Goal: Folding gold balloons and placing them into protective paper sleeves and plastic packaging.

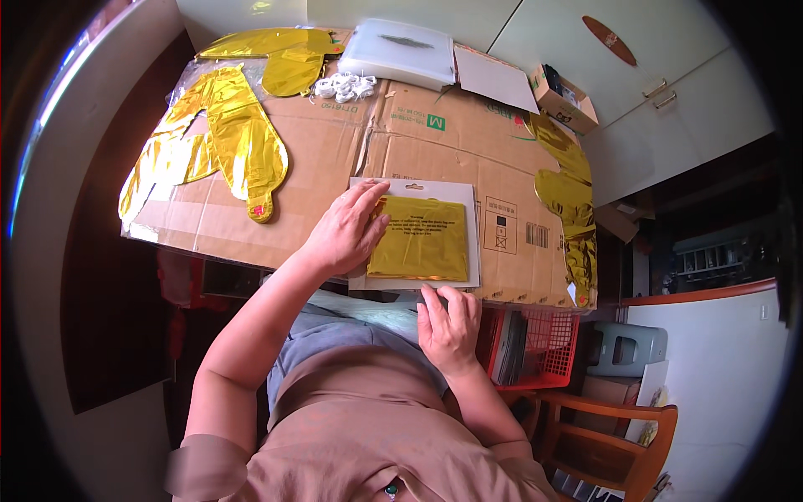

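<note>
On my feed the right hand (452,326) curls at the packet's (422,251) near edge; I can't tell if it grips. The left hand (350,227) lies outstretched over the left side of the packet, flat gold with dark print on white card (473,243), atop the cardboard (322,151).

The flat square gold-foil packet (418,253) is showing a smooth sheen; the broad brown cardboard sheet (322,155) is looking matt and creased.

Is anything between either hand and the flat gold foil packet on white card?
Nothing visible: the left hand lies over the left side of the flat gold foil packet on white card, and the right hand is at its near edge.
</note>
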Available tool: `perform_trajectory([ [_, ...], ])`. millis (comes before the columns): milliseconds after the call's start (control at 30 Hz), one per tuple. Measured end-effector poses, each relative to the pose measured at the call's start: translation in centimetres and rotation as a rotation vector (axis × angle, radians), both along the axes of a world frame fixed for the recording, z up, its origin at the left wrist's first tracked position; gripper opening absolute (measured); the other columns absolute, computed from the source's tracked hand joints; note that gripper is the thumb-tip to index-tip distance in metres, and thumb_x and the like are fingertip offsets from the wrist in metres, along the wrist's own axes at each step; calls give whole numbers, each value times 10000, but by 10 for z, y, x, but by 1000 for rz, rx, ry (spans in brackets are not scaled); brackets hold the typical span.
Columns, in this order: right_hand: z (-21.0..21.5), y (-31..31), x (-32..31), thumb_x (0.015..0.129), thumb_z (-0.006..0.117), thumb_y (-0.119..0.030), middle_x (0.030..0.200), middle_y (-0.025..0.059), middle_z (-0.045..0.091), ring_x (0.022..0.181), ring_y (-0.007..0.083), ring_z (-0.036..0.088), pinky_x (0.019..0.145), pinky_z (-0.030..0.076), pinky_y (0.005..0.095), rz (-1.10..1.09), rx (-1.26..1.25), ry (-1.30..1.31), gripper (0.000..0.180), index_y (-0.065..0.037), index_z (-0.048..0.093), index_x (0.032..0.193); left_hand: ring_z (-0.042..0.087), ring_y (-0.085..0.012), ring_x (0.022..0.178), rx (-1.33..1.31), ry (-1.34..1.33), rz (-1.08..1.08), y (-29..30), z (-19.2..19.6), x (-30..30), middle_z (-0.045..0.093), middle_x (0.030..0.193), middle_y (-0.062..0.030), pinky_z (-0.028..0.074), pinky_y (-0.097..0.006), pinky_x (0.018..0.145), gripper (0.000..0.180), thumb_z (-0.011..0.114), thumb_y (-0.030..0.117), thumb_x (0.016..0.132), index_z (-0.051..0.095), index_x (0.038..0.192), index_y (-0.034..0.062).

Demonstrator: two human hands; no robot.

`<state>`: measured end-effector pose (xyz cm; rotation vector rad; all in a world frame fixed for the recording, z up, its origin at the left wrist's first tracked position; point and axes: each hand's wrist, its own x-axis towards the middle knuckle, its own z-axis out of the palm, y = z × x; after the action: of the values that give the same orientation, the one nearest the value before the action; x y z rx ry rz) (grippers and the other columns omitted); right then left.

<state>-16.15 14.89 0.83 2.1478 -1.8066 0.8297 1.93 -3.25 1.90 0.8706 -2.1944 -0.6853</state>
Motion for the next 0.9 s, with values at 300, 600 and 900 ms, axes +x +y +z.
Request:
perform_trajectory([
  [300, -7, 4, 3, 906, 658, -232, 1195, 155, 564, 1019, 326, 555, 930, 430, 468, -30, -21, -5, 490, -40, 586, 1352, 504, -397, 1277, -21, -27, 7, 1, -4, 0, 523, 1362, -235, 412, -434, 1079, 419, 525, 167, 990, 498, 1367, -13],
  [600, -4, -4, 24, 986, 513, -478, 1520, 311, 342, 1376, 520, 336, 1118, 310, 588, -147, 200, 56, 618, -98, 463, 1471, 512, -392, 1270, -29, -27, 5, 1, -4, 0, 529, 1349, -233, 419, -431, 1071, 427, 522, 178, 991, 500, 1370, -18],
  [900, -4, -7, 16, 960, 573, -463, 1550, 293, 298, 1402, 519, 291, 1128, 274, 609, -57, 242, 79, 643, -122, 440, 1489, 507, -392, 1278, -6, -43, 14, 3, -1, 0, 519, 1368, -228, 417, -432, 1077, 433, 518, 189, 997, 496, 1385, -3],
])
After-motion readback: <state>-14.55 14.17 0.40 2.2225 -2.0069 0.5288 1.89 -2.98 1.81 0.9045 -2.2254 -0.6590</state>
